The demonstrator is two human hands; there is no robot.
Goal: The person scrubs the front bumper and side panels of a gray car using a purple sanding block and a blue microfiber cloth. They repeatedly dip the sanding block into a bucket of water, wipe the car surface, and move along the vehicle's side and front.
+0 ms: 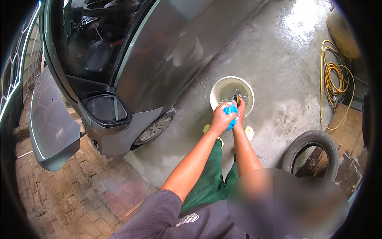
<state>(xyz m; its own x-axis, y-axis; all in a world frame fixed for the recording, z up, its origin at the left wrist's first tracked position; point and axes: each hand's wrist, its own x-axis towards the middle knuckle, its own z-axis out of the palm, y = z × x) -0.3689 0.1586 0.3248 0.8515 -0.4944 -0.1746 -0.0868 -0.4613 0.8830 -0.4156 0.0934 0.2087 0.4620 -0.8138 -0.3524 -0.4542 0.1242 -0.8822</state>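
Note:
A bright blue cloth is bunched up and squeezed between my two hands, in front of my body. My left hand is closed round its left side, with whitish suds or wet shine on the fingers. Pressed against the cloth from the right is my right hand, also closed. A small dark and yellowish object shows at the right fingertips; its kind I cannot make out. Both hands are over the near rim of a round whitish bucket, which holds cloudy water.
A grey car stands on the left, its side mirror and front wheel near me. At right are a loose tire, a coiled yellow hose and a drum. Wet concrete surrounds the bucket; paving bricks lie lower left.

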